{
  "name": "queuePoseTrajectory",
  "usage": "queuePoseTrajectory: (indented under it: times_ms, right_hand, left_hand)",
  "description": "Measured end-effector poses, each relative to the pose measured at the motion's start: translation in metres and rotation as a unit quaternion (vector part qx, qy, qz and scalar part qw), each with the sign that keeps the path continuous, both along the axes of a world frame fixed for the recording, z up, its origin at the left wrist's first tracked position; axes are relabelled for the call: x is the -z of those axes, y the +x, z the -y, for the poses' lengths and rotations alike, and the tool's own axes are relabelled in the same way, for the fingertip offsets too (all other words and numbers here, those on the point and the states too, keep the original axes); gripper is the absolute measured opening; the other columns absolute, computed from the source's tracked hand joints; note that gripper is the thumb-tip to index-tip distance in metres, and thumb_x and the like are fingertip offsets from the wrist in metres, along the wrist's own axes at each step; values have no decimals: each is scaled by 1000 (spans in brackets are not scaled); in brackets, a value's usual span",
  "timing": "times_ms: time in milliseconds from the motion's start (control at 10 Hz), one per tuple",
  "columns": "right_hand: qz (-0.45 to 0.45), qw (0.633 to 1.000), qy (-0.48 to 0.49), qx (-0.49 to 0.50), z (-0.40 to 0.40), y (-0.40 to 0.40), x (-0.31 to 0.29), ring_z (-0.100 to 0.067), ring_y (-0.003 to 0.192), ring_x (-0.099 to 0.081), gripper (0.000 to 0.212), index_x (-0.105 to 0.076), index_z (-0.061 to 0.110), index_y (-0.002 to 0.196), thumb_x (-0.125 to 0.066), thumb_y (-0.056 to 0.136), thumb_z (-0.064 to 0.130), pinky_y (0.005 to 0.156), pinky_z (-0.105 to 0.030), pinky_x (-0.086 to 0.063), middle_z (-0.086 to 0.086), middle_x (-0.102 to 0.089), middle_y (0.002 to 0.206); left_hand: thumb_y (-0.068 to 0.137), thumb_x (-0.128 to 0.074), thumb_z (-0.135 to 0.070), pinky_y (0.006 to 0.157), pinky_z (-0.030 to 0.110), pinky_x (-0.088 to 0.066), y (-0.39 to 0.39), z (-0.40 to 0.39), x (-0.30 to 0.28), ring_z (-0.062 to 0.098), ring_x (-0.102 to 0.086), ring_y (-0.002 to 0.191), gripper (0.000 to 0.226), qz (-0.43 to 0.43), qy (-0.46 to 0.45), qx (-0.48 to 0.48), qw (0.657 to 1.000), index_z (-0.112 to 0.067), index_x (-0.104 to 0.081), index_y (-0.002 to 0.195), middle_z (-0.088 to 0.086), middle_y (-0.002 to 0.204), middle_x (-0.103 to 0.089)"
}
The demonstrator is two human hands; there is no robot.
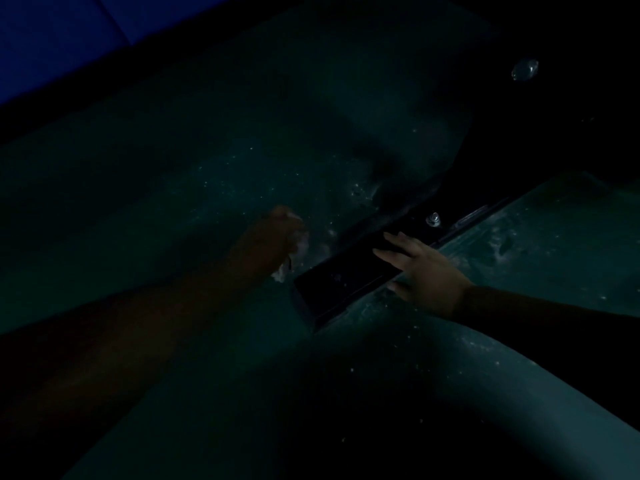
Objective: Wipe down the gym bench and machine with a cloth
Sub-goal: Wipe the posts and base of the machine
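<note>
Very dark frame. Your left hand (273,233) was curled around a crumpled pale cloth (294,252), pressing it on the dark teal padded bench surface (214,174), just left of the flat black metal bar (349,275) that ran between the two pads. Your right hand (422,271) lay flat, fingers straight, gripping nothing, across the bar's right edge and onto the second teal pad (540,244). A silver bolt (433,220) sat on the bar beyond your fingers. Pale specks dotted both pads.
</note>
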State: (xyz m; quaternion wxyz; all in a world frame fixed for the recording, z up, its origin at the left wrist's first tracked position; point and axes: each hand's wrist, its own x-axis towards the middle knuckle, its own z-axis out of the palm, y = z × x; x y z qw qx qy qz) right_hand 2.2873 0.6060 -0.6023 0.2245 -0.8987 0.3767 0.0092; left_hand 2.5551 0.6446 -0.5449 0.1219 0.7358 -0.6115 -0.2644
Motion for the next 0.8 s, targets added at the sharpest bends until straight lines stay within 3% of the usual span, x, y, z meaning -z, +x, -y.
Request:
queuePoseTrajectory:
  times_ms: [100, 300, 500, 600, 700, 800]
  right_hand:
    - [-12, 1000, 5, -10, 0, -2, -1, -23, 148, -4, 69, -22, 28, 150, -59, 92, 33, 118, -35, -15, -2, -4, 160]
    - [-47, 999, -9, -22, 0, -1, -3, -22, 148, 0, 73, -13, 29, 152, -55, 93, 36, 117, -33, -11, -2, 3, 160]
    - [-61, 998, 13, -29, 1, -1, -9, -20, 147, 5, 74, -9, 31, 152, -55, 94, 37, 117, -33, -7, 0, 8, 160]
    - [-65, 997, 29, -34, 3, -1, -12, -21, 147, 7, 75, -9, 30, 152, -56, 93, 36, 117, -34, -6, -1, 9, 160]
    - [-72, 996, 38, -36, 3, -1, -15, -21, 147, 8, 77, -7, 30, 152, -56, 93, 36, 117, -35, -6, -1, 11, 160]
    - [-76, 996, 41, -37, 4, 0, -17, -22, 147, 6, 77, -9, 29, 152, -57, 93, 37, 117, -35, -7, -2, 10, 160]
  left_hand:
    - [87, -64, -11, 91, 28, -40, 4, 6, 23, 27, -55, 112, 41, 75, 2, 25, 997, -13, -56, 127, 12, 126, -57]
    - [90, -56, -1, 89, 20, -39, -26, -4, 25, 26, -49, 116, 31, -47, -8, 141, 989, 5, -59, 120, 18, 131, -47]
    - [88, -57, 3, 91, 24, -32, -22, -8, 26, 31, -47, 119, 27, 15, 41, 117, 992, 1, -64, 114, 18, 128, -50]
    - [87, -55, -1, 81, 21, -32, -21, -25, 25, 25, -48, 110, 24, 21, 53, 118, 991, 2, -64, 109, 13, 119, -48]
    - [80, -68, -6, 84, 29, -45, -25, -50, 18, 21, -50, 104, 20, -27, 90, 146, 985, -1, -65, 99, 2, 106, -46]
    - [84, -65, -21, 83, 23, -42, -30, -75, 21, 17, -48, 103, 27, -39, 29, 107, 993, -11, -62, 109, 0, 111, -43]
